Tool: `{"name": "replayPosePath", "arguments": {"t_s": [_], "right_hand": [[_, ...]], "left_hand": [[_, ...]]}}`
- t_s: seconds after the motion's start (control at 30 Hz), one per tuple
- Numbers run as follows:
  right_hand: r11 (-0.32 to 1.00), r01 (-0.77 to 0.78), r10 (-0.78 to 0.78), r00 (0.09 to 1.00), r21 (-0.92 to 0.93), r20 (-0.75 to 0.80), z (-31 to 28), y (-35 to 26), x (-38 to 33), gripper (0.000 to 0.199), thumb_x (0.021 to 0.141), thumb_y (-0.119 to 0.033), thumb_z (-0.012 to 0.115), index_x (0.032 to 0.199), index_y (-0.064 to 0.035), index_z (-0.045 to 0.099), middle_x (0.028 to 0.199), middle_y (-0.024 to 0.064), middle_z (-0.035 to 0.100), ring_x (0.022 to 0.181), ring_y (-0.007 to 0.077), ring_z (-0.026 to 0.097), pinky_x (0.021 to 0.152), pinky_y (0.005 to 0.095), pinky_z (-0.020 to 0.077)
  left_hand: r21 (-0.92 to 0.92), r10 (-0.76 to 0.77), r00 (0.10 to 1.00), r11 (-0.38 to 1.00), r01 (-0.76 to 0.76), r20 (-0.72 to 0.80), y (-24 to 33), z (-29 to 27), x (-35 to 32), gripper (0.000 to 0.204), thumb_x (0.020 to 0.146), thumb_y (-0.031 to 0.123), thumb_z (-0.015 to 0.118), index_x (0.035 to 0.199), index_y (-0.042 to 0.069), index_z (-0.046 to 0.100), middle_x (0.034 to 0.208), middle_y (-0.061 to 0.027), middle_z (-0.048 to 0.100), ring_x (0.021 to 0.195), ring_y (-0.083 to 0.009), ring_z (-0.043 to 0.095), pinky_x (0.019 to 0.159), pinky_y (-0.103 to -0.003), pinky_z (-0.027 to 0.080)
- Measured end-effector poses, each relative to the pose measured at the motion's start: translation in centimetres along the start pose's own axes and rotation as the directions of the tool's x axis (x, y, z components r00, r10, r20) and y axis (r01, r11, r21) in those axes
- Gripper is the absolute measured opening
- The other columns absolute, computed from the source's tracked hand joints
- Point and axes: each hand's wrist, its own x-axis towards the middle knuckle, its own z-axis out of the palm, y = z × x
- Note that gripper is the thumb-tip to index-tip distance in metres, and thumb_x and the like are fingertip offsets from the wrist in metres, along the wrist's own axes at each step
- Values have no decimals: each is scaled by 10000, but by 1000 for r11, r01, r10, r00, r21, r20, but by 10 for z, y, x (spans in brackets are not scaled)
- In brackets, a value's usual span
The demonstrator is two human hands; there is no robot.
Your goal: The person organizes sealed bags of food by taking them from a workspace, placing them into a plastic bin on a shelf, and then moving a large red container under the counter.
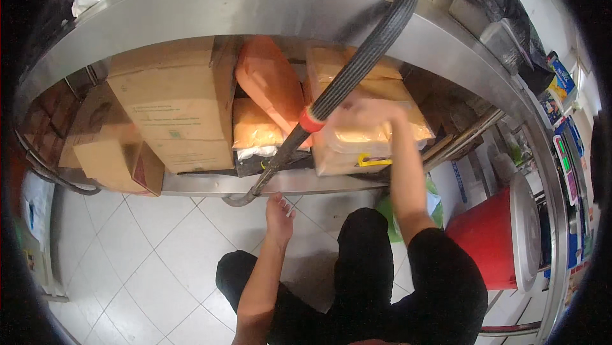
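Observation:
My right hand (366,117) reaches over a clear plastic bin (357,147) on the shelf under a steel counter. Motion smears its fingers, so I cannot see whether it grips anything. Yellow-orange packs (376,91) fill the bin, and a yellow latch (373,161) shows on its front. Low in front of the shelf edge, my left hand (280,216) has loosely curled fingers, a little apart, holding nothing. Just above it runs a ribbed black hose (344,77) with a red band, slanting down across the shelf opening.
Left on the shelf stand a tall cardboard box (178,109) and a smaller carton (118,160). An orange bag (271,80) leans above a yellow-orange pack (256,131). A red bucket (481,237) with a grey lid stands at right, near a green bag (389,217) on the tiled floor (146,262).

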Motion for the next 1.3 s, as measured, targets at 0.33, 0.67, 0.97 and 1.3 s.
{"name": "replayPosePath", "arguments": {"t_s": [0.33, 0.67, 0.97, 1.3], "right_hand": [[670, -700, 470, 658, -247, -588, -69, 229, 84, 351, 893, -226, 676, 1157, -5, 609, 1128, 117, 668, 1010, 185, 635, 841, 334, 521], [798, -602, 379, 507, -4, -774, -98, 245, 62, 388, 913, -232, 691, 1197, 13, 593, 1100, 100, 661, 981, 186, 625, 822, 334, 527], [638, 343, 553, 419, 689, -721, -2, 73, -77, 366, 957, -199, 657, 1246, 14, 585, 1133, 113, 657, 933, 200, 671, 771, 349, 578], [924, 113, 265, 499, 364, -825, 214, -70, -98, 206, 909, -112, 608, 979, 64, 690, 805, 96, 687, 774, 150, 609, 713, 332, 504]], "left_hand": [[6, 27, 998, 1000, -27, -64, 9, 17, -16, 237, 833, 368, 620, 978, 198, 541, 1058, -21, 468, 980, -180, 447, 908, -399, 361], [21, 0, 999, 1000, -1, 47, 4, 26, -13, 194, 865, 341, 592, 980, 186, 584, 983, 6, 552, 941, -154, 499, 887, -372, 373], [86, 20, 991, 996, -31, 133, -1, 24, -33, 282, 928, 370, 499, 1116, 178, 583, 1036, 4, 565, 1000, -164, 508, 894, -371, 381], [130, 162, 984, 977, -171, 72, -2, 51, -56, 385, 991, 394, 421, 1204, 92, 531, 1136, -28, 560, 1084, -186, 512, 935, -413, 400]]}}
